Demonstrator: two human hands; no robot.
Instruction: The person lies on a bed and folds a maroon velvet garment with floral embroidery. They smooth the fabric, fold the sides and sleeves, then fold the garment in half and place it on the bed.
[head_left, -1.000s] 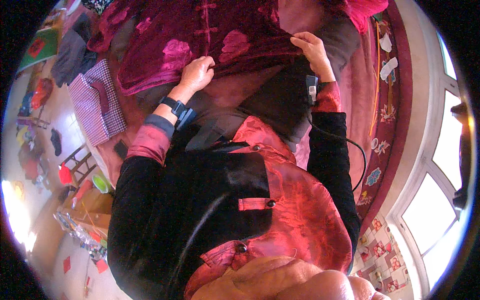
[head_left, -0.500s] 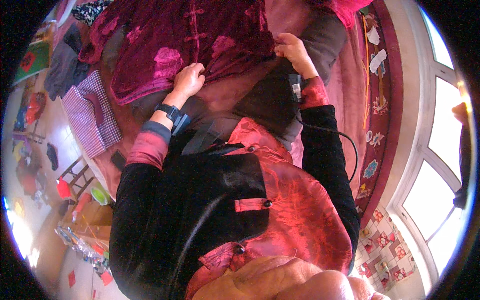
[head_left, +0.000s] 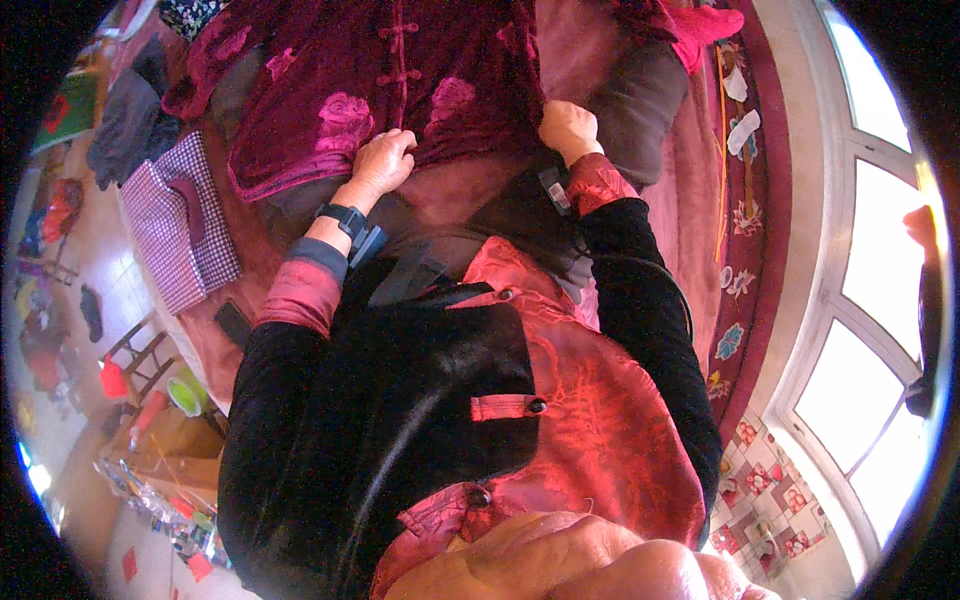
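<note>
A dark magenta velvet jacket [head_left: 335, 60] with pink roses and knotted front fastenings lies spread over the bed in front of me. Its lower hem faces me. My left hand [head_left: 383, 163] is closed at the hem, close to the front opening, with fingers curled over the edge. At the jacket's right lower corner, my right hand [head_left: 570, 130] is closed on the edge, its knuckles hiding the fingertips. Dark brown cloth [head_left: 640, 105] lies beside and partly under the jacket.
Folded checked cloth [head_left: 180, 245] lies at the bed's left edge, near a dark flat object [head_left: 232, 322]. Dark grey clothing [head_left: 130, 130] is heaped farther left. A green bowl [head_left: 187, 395] stands low on the left. Windows [head_left: 850, 390] line the right side.
My right hand has shifted down and slightly left and turned, its fingers now tucked in. The jacket's right front lies straighter. My left hand has barely moved.
</note>
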